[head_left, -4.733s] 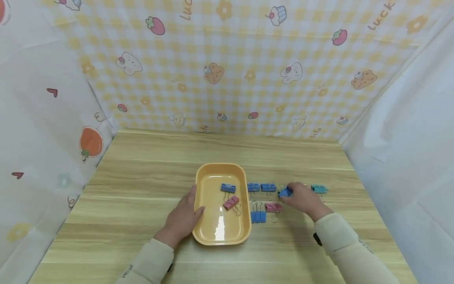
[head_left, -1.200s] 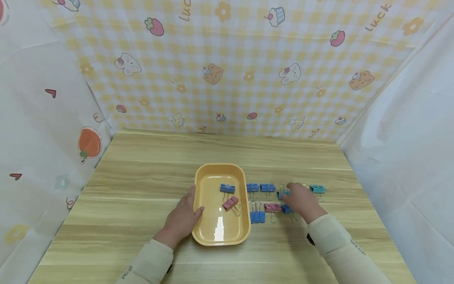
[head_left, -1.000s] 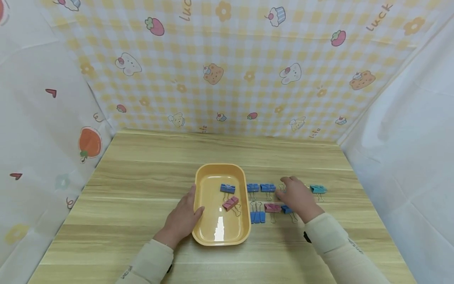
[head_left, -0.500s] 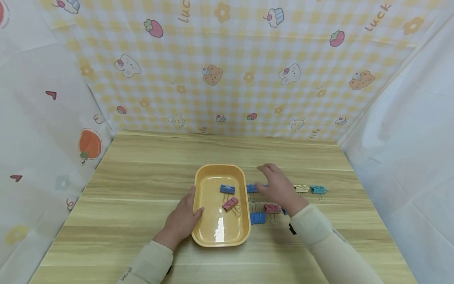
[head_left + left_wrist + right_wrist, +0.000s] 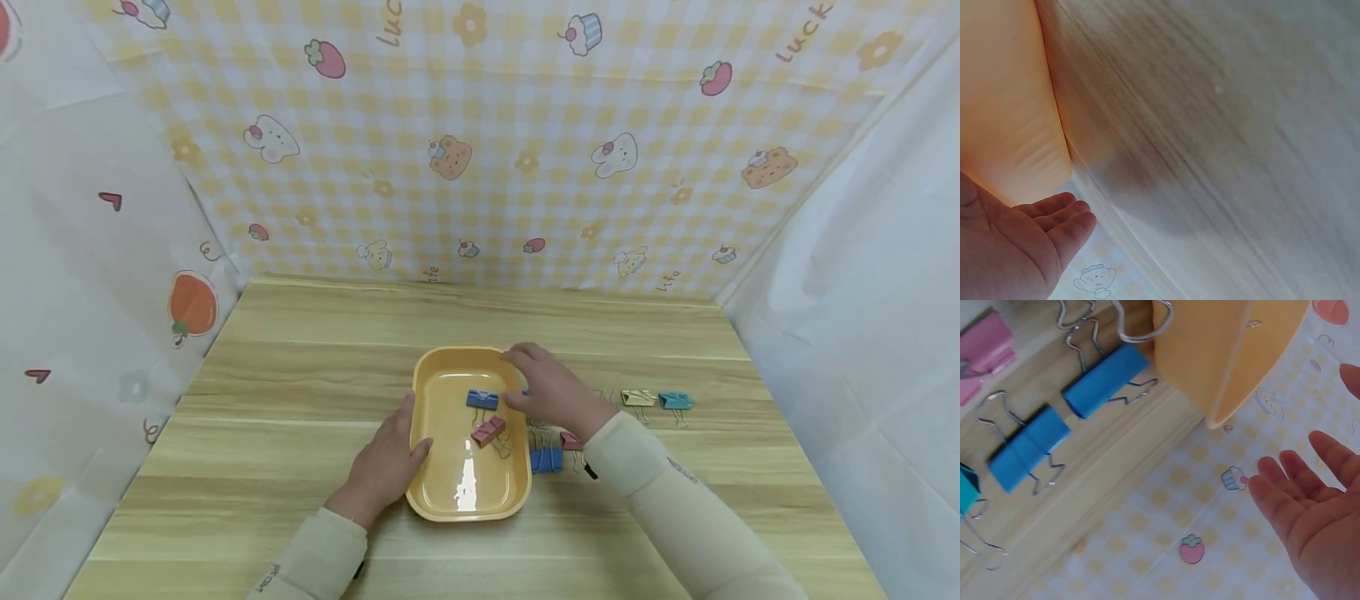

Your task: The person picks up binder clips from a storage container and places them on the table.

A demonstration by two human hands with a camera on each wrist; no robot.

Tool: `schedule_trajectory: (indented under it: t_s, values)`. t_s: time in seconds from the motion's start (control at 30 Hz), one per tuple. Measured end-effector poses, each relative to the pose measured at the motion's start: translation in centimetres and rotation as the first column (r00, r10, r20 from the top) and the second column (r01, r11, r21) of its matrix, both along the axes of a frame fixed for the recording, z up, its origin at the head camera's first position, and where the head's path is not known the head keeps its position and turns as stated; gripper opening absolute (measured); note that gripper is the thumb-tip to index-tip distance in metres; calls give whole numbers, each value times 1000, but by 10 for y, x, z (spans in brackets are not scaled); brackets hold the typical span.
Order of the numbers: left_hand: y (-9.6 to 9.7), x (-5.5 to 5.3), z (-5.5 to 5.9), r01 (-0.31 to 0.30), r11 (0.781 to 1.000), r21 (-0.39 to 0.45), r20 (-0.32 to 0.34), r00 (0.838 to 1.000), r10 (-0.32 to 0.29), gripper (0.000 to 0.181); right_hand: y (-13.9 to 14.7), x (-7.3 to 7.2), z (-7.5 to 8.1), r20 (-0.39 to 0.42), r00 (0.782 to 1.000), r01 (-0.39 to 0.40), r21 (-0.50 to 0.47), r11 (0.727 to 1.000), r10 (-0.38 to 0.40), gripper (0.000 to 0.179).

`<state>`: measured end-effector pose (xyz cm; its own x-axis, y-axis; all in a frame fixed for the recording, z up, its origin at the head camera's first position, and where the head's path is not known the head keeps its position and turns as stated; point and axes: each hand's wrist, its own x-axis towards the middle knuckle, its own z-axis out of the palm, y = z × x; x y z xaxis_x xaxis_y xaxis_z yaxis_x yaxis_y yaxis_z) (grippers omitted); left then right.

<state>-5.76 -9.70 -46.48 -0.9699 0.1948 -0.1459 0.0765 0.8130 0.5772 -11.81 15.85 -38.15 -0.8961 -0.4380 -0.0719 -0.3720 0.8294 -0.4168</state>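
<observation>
A yellow tray (image 5: 468,515) lies on the table, holding a blue binder clip (image 5: 482,401) and a pink binder clip (image 5: 488,432). My left hand (image 5: 382,457) rests along its left side, thumb over the rim; the left wrist view shows extended fingers (image 5: 1072,234) beside the tray's outer wall (image 5: 1010,106). Above the tray's right rim is my right hand (image 5: 557,390), thumb and fingers spread with nothing between them. In the right wrist view, blue binder clips (image 5: 1105,381) lie beside the tray, along with another pink binder clip (image 5: 985,347).
Right of the tray, binder clips lie in two rows, partly hidden by the right hand and sleeve. A pale yellow clip (image 5: 637,398) and a teal clip (image 5: 676,401) end the far row; a blue clip (image 5: 546,461) lies nearer. A patterned cloth (image 5: 480,150) hangs behind the table.
Earlier my right hand held a blue binder clip, which then lay in the near row beside the pink one. The emptied hand has since moved left to the tray. My left hand stays put.
</observation>
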Motion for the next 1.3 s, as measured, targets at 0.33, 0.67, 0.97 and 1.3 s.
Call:
schedule_trajectory:
  t_s: [0.33, 0.67, 0.97, 1.3]
  values:
    - [0, 0, -1, 4, 1000, 1, -7, 1000, -4, 77, -22, -13, 5, 65, 997, -49, 88, 995, 44, 58]
    - [0, 0, -1, 4, 1000, -5, -10, 1000, -4, 77, -39, -23, -1, 150, 987, -84, 183, 980, 56, 59]
    - [-1, 0, -1, 12, 1000, -9, -4, 1000, -12, 77, -49, -29, -13, 175, 982, -109, 210, 972, 72, 55]
    - [-1, 1, 0, 14, 1000, 4, -6, 1000, -14, 76, -60, -31, -16, 218, 976, -87, 280, 956, 25, 55]
